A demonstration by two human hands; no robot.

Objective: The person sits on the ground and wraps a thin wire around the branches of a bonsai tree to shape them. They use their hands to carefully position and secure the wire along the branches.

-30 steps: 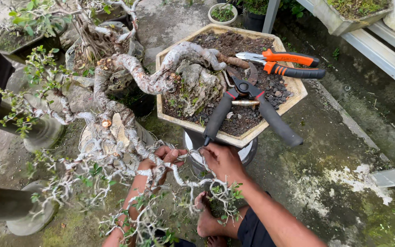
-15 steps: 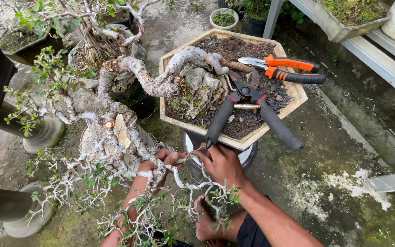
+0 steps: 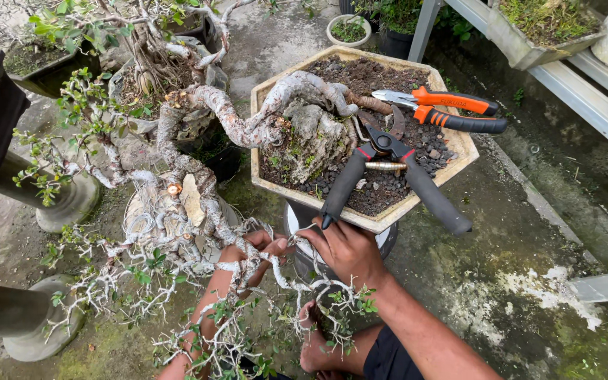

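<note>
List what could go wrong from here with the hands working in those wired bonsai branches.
1. The left hand and right hand grip thin wired branches close together; hard bending might snap one.
2. The black-handled cutter lies over the hexagonal pot's rim, just above the right hand; a bump could tip it off.
3. A bare foot sits under the branches, exposed to anything falling.

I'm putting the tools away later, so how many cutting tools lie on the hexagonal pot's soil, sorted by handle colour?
Orange-handled shears: 1
Black-handled cutter: 1
Total: 2 tools, both lying on the hexagonal pot.
The right hand and left hand are at the twisted branch below the pot; whether either grips a tool cannot be told.
</note>
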